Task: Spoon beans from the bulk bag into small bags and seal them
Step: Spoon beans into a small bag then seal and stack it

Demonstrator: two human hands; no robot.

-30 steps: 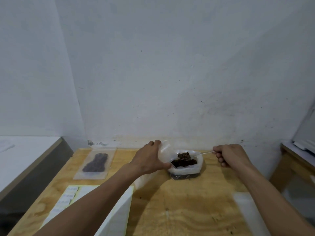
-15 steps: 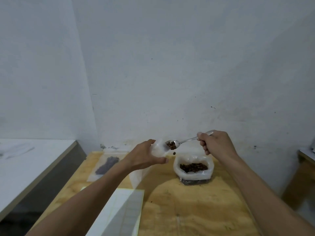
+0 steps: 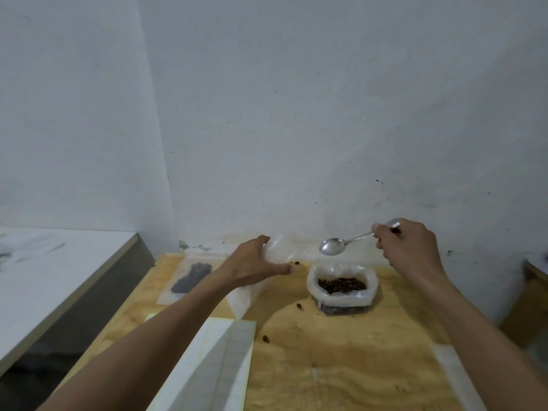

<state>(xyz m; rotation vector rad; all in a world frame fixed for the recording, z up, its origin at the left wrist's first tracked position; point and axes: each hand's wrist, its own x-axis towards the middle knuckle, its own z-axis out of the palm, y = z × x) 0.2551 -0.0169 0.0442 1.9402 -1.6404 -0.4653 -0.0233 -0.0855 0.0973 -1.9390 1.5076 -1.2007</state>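
Observation:
My left hand [image 3: 255, 264] holds a small clear bag [image 3: 277, 251] open above the wooden table [image 3: 355, 366]; the bag hangs down below my palm. My right hand [image 3: 406, 247] grips the handle of a metal spoon [image 3: 333, 246], whose bowl is empty and hovers above the bulk bag [image 3: 342, 287]. The bulk bag is a rolled-down clear bag with dark brown beans inside, standing upright at the back of the table. A few loose beans [image 3: 299, 306] lie on the wood near it.
A flat filled small bag [image 3: 191, 277] lies at the table's back left. A sheet of white labels [image 3: 219, 363] lies at the front left. A white counter [image 3: 44, 277] stands to the left, white paper [image 3: 453, 369] at the right edge.
The spoon went from scooping beans in the bulk bag, up to the small bag's mouth, and is now empty and pulled back right. Some beans fell onto the table.

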